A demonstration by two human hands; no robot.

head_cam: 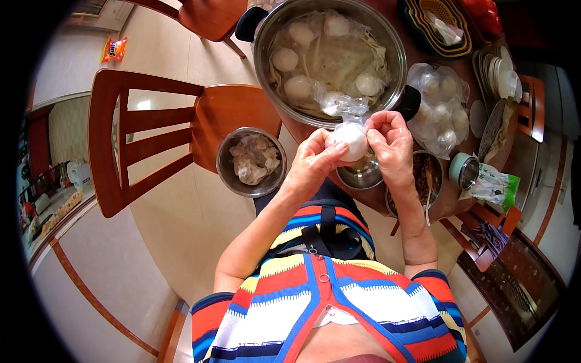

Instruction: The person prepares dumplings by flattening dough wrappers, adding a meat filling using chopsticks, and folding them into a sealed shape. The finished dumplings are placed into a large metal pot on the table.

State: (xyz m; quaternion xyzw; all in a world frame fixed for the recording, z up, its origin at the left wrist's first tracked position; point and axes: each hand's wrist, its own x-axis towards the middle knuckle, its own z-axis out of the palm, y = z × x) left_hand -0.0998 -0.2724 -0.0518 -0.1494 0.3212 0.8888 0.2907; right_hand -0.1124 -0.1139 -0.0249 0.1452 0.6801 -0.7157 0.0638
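Note:
My left hand [317,156] holds a smooth white dough-like ball [352,141], its thumb laid across the lower front. Clear plastic film [349,108] bunches at the top of the ball. Against the ball's right side, the thumb and bent fingers of my right hand [389,143] are pinched together at the film's edge; their exact grip is partly hidden. Just beyond both hands is a large steel pot [336,59], lined with pale cloth and film, with several similar white balls around its inside. Beneath the hands a metal bowl [361,174] shows in part.
A steel bowl of pale dough-like pieces [252,159] rests by a wooden chair [227,118]. Right of the pot lie bagged round pieces [438,106]. Nearer are a bowl of dark filling [422,177] with a utensil and a green-rimmed cup [464,170]. Stacked baskets [438,27] stand farther back.

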